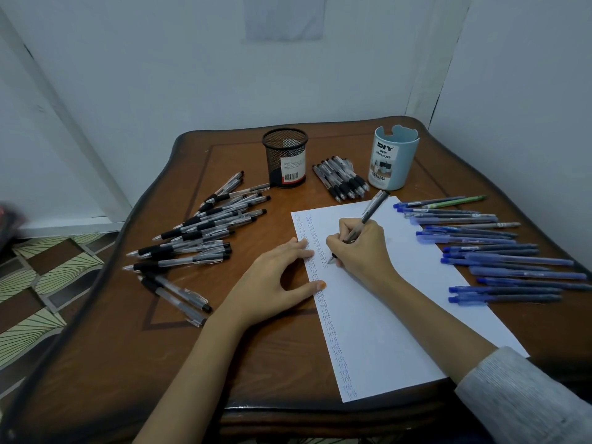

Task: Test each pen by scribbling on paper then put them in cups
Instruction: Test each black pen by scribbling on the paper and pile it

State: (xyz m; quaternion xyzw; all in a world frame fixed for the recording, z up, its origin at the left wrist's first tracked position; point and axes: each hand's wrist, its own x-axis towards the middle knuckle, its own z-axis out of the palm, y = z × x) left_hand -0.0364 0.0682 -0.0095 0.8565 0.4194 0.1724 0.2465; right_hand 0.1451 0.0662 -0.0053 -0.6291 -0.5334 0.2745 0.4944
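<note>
Spreading across the nine o'clock side of the dark brown wooden table (256, 363) is a loose heap of clear-barrelled pens with black grips (198, 232), most lying with their tips toward seven or eight o'clock, and two more of the same kind (176, 296) lie apart at the near end of the heap. At about eleven o'clock stands a black wire-mesh pen cup (285, 157) with a white barcode label, upright, with no pen visible above its rim. The left hand (272, 283) lies open and flat, palm down, on the table's wood, its fingertips and thumb pressing the left edge of the white sheet of paper (384, 315). That sheet runs from twelve o'clock down to the near table edge at five o'clock, and two narrow columns of small handwritten words fill its left margin. Just past the sheet's far edge, between the two cups, a tight bundle of black-grip pens (341, 179) lies side by side. The right hand (362, 248), its grey knit sleeve (519, 398) pushed up the forearm, is closed around a clear pen with a dark grip (362, 224), tip on the paper beside the second column, barrel slanting up toward one o'clock. At one o'clock stands a light blue cylindrical cup labelled DIY desk organizer (394, 158). Along the three o'clock side, blue pens (496, 251) lie in a rough row, partly overlapping the paper's right edge, with one green pen (455, 201) at the far end.
</note>
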